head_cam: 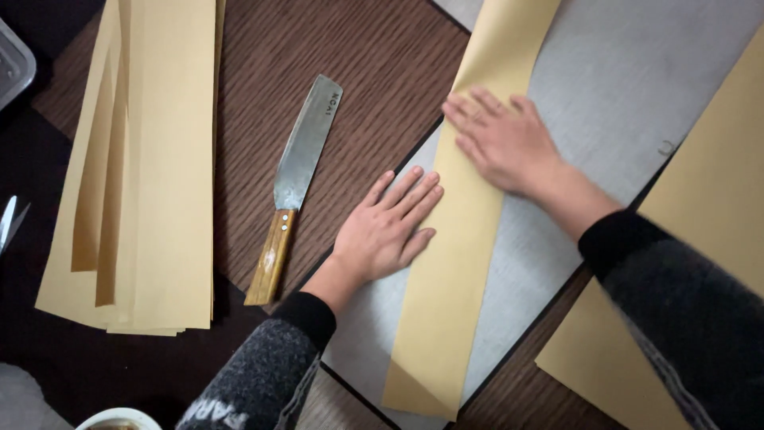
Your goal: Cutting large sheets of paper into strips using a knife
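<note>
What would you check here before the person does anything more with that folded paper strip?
1. Left hand flat on the paper strip: ok.
2. Right hand pressing the strip higher up: ok.
3. Strip lying wholly on the grey mat: ok in view; its top end runs out of frame.
4. Knife apart from both hands, on the wooden table: ok.
5. Stack of paper strips clear of the mat: ok.
6. Crease sharpness: cannot tell.
</note>
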